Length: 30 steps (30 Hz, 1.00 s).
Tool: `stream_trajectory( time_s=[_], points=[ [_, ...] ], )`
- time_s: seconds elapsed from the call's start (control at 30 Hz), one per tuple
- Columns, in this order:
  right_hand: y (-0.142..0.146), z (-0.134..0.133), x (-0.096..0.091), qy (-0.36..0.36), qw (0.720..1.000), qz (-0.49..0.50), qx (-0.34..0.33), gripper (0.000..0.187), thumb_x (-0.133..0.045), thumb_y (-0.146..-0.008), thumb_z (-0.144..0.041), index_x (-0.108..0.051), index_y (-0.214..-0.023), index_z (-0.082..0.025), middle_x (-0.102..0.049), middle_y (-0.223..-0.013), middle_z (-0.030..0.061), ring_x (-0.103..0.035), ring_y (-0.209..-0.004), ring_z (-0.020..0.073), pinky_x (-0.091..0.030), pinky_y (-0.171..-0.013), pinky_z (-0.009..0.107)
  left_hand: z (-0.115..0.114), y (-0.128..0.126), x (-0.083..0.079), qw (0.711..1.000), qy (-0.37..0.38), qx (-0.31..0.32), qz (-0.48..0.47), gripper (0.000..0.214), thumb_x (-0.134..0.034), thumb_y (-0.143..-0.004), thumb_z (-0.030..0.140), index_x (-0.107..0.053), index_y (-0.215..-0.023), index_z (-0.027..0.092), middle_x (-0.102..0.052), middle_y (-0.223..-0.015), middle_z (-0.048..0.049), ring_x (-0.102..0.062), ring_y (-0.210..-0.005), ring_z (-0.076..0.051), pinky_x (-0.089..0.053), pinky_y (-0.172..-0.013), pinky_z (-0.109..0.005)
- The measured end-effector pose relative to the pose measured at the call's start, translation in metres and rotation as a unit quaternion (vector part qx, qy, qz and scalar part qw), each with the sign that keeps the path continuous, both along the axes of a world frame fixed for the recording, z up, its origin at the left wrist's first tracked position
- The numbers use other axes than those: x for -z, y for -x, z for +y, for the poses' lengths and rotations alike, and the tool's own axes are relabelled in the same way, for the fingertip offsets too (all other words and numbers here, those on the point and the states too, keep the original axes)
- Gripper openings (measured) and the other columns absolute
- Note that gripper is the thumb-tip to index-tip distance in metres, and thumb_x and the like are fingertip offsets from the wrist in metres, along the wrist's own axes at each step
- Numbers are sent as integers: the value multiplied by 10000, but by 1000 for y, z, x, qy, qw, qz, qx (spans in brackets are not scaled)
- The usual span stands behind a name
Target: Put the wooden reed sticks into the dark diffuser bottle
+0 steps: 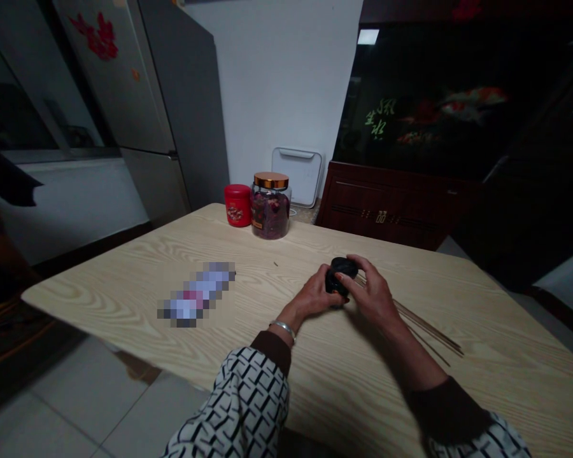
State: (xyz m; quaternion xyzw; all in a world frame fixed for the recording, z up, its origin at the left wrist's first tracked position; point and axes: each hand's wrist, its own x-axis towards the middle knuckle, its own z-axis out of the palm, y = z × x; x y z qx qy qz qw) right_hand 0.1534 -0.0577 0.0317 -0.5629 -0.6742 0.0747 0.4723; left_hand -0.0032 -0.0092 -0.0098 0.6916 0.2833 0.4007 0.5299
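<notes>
Both my hands close around a small black round object [340,275] above the pale wood-grain table [100,294]. It looks like a lidded container, though my fingers hide much of it. My left hand [309,295] grips it from the near left, with a silver bangle on that wrist. My right hand [367,291] wraps over its right side. Several thin long sticks [428,328] lie on the table beside and under my right hand, their far ends hidden behind it.
A pixelated, unreadable item [195,295] lies on the table left of my hands. At the far edge stand a glass jar of dried rosebuds with a copper lid [270,206] and a red tin [237,205]. A refrigerator [124,83] stands at left, a dark wooden cabinet [386,203] at right.
</notes>
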Motion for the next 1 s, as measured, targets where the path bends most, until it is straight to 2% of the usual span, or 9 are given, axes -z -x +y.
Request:
stream_trajectory(
  time_s=[0.2, 0.33, 0.43, 0.53, 0.6, 0.7, 0.77, 0.87, 1.0],
  points=[
    [4, -3, 3, 13, 999, 40, -22, 538, -636, -855, -494, -554, -1310, -219, -606, -1322, 130, -576, -1196, 293, -445, -1023, 468, 0, -1, 1, 1000, -2, -6, 19, 660, -816, -648, 331, -515, -1207, 152, -622, -1008, -70, -583, -878, -197, -477, -780, -323],
    [0, -16, 14, 27, 996, 88, -6, 649, -638, -842, -540, -470, -1379, -218, -530, -1376, 150, -585, -1132, 266, -511, -881, 397, -6, 6, -4, 999, -27, -19, 12, 844, -869, -574, 313, -472, -1303, 161, -598, -1182, -131, -573, -1056, -255, -449, -934, -392],
    [-13, -29, 22, 71, 991, 109, 11, 466, -553, -871, -618, -625, -1038, -189, -653, -960, 82, -597, -810, 202, -480, -684, 321, -17, 22, -8, 991, -66, -84, 77, 763, -882, -545, 352, -535, -1196, 156, -597, -1158, -127, -554, -1050, -252, -434, -917, -377],
    [-28, -39, 16, 152, 972, 179, 11, 605, -425, -865, -743, -487, -595, -205, -451, -544, -12, -411, -524, 129, -325, -502, 267, -33, 38, -19, 973, -79, -157, 148, 383, -749, -716, 495, -552, -799, 177, -566, -753, -6, -506, -720, -159, -400, -678, -296],
    [-35, -42, -2, 209, 940, 267, -26, 683, -339, -833, -823, -383, -522, -217, -322, -470, -45, -267, -442, 92, -192, -437, 246, -41, 42, -35, 975, -65, -170, 124, 476, -617, -816, 590, -442, -634, 186, -427, -590, 39, -399, -584, -116, -304, -565, -262],
    [-40, -42, -47, 257, 879, 366, -167, 732, -245, -785, -895, -323, -511, -221, -225, -472, -75, -121, -427, 64, -63, -425, 231, -43, 41, -77, 998, 20, -62, 25, 592, -550, -819, 700, -354, -575, 198, -315, -508, 65, -303, -481, -85, -241, -490, -247],
    [-42, -40, -84, 261, 843, 385, -272, 748, -218, -759, -918, -318, -508, -221, -215, -481, -79, -106, -428, 60, -58, -418, 226, -38, 39, -112, 993, 82, 46, -68, 621, -561, -786, 744, -313, -587, 211, -260, -478, 86, -243, -436, -72, -237, -455, -233],
    [-47, -39, -136, 248, 806, 374, -387, 765, -176, -734, -936, -322, -498, -224, -226, -470, -71, -142, -410, 62, -106, -400, 229, -27, 41, -166, 951, 149, 225, -149, 681, -627, -720, 761, -246, -576, 215, -204, -473, 100, -185, -407, -56, -211, -418, -211],
    [-51, -40, -182, 227, 788, 352, -452, 771, -162, -705, -952, -332, -496, -230, -238, -460, -62, -180, -401, 73, -160, -399, 243, -22, 46, -216, 923, 193, 268, -198, 676, -530, -775, 781, -255, -546, 208, -187, -463, 90, -181, -382, -52, -202, -407, -199]
  ],
)
